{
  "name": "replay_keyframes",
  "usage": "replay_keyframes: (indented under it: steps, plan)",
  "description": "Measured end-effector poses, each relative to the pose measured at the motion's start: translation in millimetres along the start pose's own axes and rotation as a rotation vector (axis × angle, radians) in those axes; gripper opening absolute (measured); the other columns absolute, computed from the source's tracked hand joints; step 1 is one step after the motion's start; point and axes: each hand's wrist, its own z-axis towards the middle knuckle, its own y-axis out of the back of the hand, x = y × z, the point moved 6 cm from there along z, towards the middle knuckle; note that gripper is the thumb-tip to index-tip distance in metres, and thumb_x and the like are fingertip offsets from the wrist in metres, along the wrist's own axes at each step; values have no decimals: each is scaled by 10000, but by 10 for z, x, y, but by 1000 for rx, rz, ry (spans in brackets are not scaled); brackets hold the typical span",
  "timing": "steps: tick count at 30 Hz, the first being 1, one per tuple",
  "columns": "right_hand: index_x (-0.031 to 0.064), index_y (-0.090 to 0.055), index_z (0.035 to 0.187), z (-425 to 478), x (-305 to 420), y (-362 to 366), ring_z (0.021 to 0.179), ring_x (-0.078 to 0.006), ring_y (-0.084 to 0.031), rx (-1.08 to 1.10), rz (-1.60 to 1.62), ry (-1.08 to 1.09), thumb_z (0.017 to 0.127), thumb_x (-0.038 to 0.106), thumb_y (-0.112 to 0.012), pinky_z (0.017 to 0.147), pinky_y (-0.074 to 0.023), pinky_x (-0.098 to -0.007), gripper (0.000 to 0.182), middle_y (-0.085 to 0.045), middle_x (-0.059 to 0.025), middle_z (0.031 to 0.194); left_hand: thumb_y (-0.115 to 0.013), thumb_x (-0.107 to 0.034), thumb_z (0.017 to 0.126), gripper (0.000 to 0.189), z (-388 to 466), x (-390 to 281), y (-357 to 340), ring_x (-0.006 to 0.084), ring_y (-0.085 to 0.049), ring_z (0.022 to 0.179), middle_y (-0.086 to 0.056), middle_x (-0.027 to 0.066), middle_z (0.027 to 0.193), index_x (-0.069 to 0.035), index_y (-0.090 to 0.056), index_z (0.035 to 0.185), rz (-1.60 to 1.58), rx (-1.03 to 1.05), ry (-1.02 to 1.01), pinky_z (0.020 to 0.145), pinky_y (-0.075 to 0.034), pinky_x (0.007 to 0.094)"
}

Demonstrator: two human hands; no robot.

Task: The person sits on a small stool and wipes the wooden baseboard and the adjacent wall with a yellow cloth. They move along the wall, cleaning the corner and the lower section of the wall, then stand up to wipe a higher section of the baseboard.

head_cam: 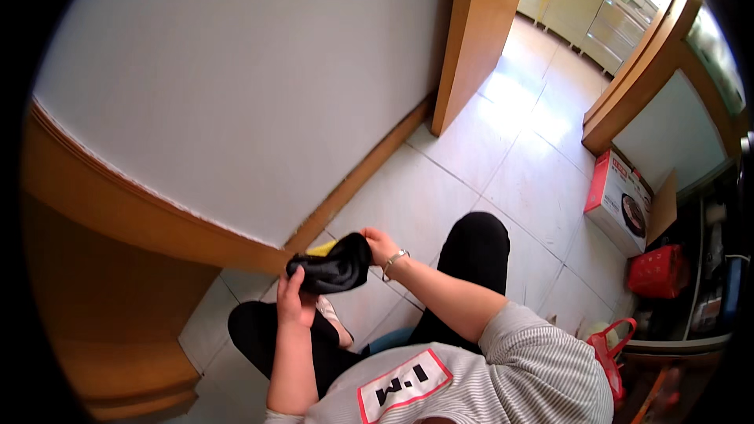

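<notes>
A black, hollow item (333, 268), perhaps a shoe, is held between my two hands above my spread knees. Its surface looks soft and slightly glossy, and its exact kind is not clear. A yellow part (321, 248) shows along its far edge. My left hand (294, 300) grips the near left end, thumb on top. At the right end, my right hand (378, 246) pinches the rim; a silver-coloured bracelet (396, 264) circles that wrist. The fingers under the item are partly hidden.
Low wooden trim and a step (135, 368) flank my left side. Ahead, a wooden door (480, 35) stands open beside the tiled floor (518, 171). A cardboard box (615, 203), a red bag (658, 271) and a crowded shelf (677, 338) are at my right.
</notes>
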Motion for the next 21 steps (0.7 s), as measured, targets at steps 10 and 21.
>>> replay_keyframes:
  steps: [10,21]
  plan:
    - [79,-286,1335,-479,308,-413,1204,-208,-349,515,-231,181,819,440,-566,967,-326,-341,689,-362,-90,1325,-617,-225,794,421,-22,-179,-4,256,-508,1047,-524,116,1118,-42,-467,1142,14,60,-32,922,-400,415]
    - [13,-576,958,-254,238,-165,756,-90,-554,213,-132,142,852,119,-505,722,-454,-230,166,-603,-13,828,-588,-138,822,134,-39,-112,200,195,-575,858,-596,76,919,-68,-536,924,109,-87,-89,776,-473,337]
